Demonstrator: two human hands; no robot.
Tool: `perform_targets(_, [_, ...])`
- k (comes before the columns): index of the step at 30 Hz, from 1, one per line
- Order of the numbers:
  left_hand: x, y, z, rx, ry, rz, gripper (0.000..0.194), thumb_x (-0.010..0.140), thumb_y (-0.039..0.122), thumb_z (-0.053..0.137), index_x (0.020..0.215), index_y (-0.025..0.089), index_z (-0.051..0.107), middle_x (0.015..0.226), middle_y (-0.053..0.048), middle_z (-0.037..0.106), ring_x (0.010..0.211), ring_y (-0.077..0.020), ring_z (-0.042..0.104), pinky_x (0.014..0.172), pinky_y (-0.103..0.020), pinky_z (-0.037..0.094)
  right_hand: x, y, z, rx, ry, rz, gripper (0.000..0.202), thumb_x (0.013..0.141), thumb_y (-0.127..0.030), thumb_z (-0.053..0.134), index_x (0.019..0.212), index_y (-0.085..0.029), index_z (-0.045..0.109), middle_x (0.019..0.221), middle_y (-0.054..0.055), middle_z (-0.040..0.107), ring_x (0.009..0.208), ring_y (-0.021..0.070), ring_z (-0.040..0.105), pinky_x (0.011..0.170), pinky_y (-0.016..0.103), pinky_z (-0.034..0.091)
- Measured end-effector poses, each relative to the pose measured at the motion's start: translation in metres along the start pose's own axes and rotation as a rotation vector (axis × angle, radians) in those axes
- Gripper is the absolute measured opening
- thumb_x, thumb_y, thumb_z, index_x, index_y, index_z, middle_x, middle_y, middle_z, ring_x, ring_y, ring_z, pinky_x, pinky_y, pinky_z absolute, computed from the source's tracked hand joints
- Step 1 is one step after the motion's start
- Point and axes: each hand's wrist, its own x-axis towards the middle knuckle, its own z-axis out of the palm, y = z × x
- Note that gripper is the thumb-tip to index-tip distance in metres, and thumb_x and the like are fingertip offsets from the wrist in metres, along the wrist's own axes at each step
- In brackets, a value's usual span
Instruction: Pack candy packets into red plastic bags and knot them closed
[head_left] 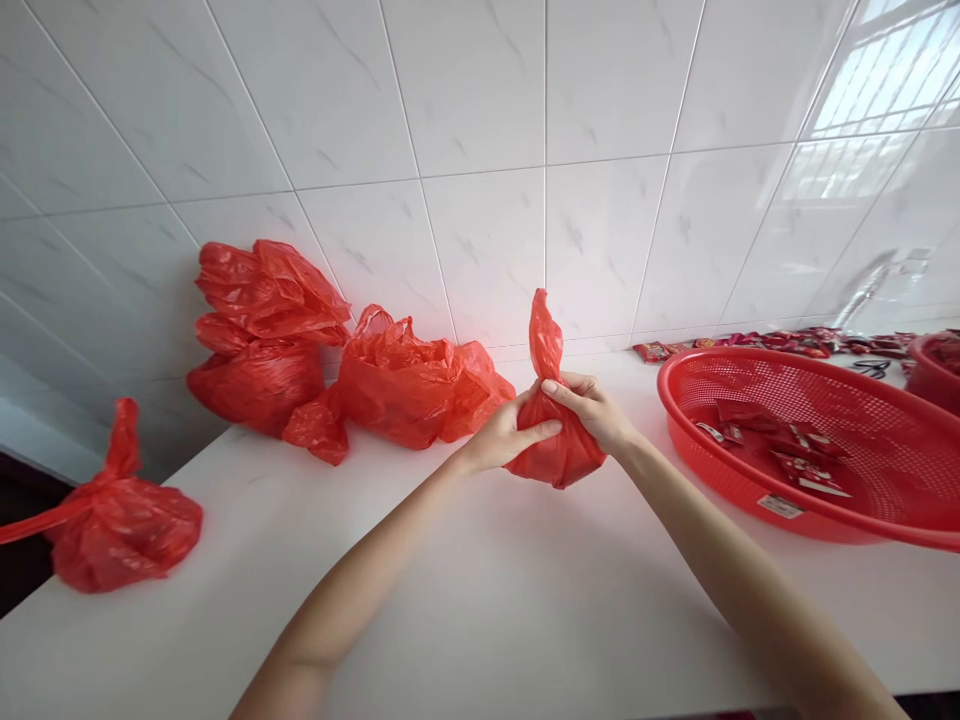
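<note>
A filled red plastic bag [559, 455] is held upright a little above the white table, its twisted top pointing up. My left hand [506, 435] is closed on the bag's left side, the thumb lying across its front. From the right, my right hand [589, 405] grips the bag at its neck, thumb in front. The fingertips behind the bag are hidden.
The white table [450, 600] meets a tiled wall. A knotted red bag [127, 530] sits at the left edge. Against the wall are more red bags [397, 380]. At right stands a red basket [735, 480] holding small packets [806, 450], with more packets [795, 342] behind.
</note>
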Motion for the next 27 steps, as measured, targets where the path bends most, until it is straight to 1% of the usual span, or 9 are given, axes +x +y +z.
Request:
perform_targets(5, [-0.011,-0.009,-0.001,0.088,0.086,-0.069,0.036,0.092,0.051,0.058,0.093,0.017,0.07,0.09,-0.008,0.073,0.092,-0.0278,0.069,0.082,-0.04,0.056,-0.002,-0.004,0.009,-0.185,0.009,-0.085,0.035,0.084,-0.053,0.071,0.081,-0.019,0.072,0.081,0.001,0.062,0.082,0.0178,0.057,0.078,0.032,0.047])
perform_targets(8, [-0.02,-0.001,-0.007,0.12,0.108,-0.025,0.033,0.087,0.049,0.066,0.1,0.019,0.068,0.104,-0.007,0.071,0.102,-0.027,0.066,0.092,-0.04,0.053,-0.002,-0.005,0.014,-0.22,-0.012,-0.104,0.037,0.086,-0.056,0.068,0.077,-0.02,0.069,0.079,0.001,0.06,0.081,0.0183,0.056,0.079,0.034,0.047])
perform_targets(11, [-0.033,0.01,-0.011,0.091,0.216,0.022,0.038,0.083,0.049,0.07,0.108,0.021,0.065,0.114,-0.007,0.069,0.107,-0.0247,0.064,0.093,-0.037,0.052,-0.003,-0.005,0.022,-0.32,-0.018,-0.171,0.04,0.087,-0.058,0.065,0.076,-0.02,0.069,0.087,0.004,0.061,0.088,0.0205,0.059,0.084,0.035,0.048])
perform_targets(15, [-0.054,0.018,-0.009,0.077,0.342,0.057,0.034,0.09,0.053,0.062,0.101,0.021,0.065,0.099,-0.005,0.071,0.093,-0.0216,0.066,0.084,-0.033,0.055,-0.008,0.0,0.039,-0.504,-0.103,-0.229,0.046,0.093,-0.06,0.056,0.074,-0.02,0.069,0.104,0.008,0.063,0.097,0.0219,0.062,0.086,0.035,0.05])
perform_targets(19, [-0.075,0.02,-0.008,0.151,0.328,-0.018,0.036,0.09,0.055,0.061,0.09,0.02,0.072,0.086,-0.005,0.073,0.086,-0.0234,0.068,0.08,-0.035,0.057,-0.016,0.002,0.049,-0.688,-0.284,-0.22,0.041,0.094,-0.055,0.058,0.08,-0.019,0.071,0.106,0.01,0.066,0.09,0.0219,0.065,0.082,0.037,0.053])
perform_targets(21, [-0.088,0.023,-0.017,0.159,0.339,-0.094,0.04,0.086,0.059,0.064,0.089,0.021,0.075,0.087,-0.006,0.075,0.092,-0.0265,0.07,0.088,-0.039,0.057,-0.02,0.0,0.048,-0.775,-0.413,-0.184,0.032,0.088,-0.05,0.069,0.091,-0.019,0.075,0.121,0.013,0.066,0.103,0.0276,0.066,0.087,0.04,0.054])
perform_targets(23, [-0.108,0.03,-0.035,0.18,0.421,-0.168,0.046,0.079,0.065,0.067,0.091,0.022,0.078,0.093,-0.007,0.078,0.101,-0.0302,0.07,0.096,-0.044,0.055,-0.027,-0.004,0.042,-0.847,-0.488,-0.12,0.035,0.084,-0.045,0.074,0.11,-0.021,0.075,0.14,0.015,0.058,0.119,0.0326,0.063,0.093,0.042,0.053])
perform_targets(25, [-0.135,0.043,-0.06,0.242,0.614,-0.24,0.051,0.07,0.072,0.072,0.087,0.024,0.079,0.095,-0.005,0.079,0.105,-0.0326,0.069,0.098,-0.046,0.054,-0.034,-0.009,0.033,-0.896,-0.495,-0.046,0.043,0.087,-0.044,0.071,0.124,-0.022,0.07,0.15,0.016,0.051,0.124,0.0336,0.061,0.095,0.043,0.053])
perform_targets(27, [-0.163,0.06,-0.084,0.362,0.858,-0.287,0.046,0.071,0.072,0.071,0.086,0.029,0.08,0.095,0.003,0.08,0.109,-0.0316,0.067,0.1,-0.046,0.053,-0.044,-0.013,0.021,-0.924,-0.495,0.018,0.044,0.09,-0.045,0.066,0.128,-0.023,0.068,0.151,0.015,0.051,0.121,0.0324,0.064,0.092,0.043,0.054])
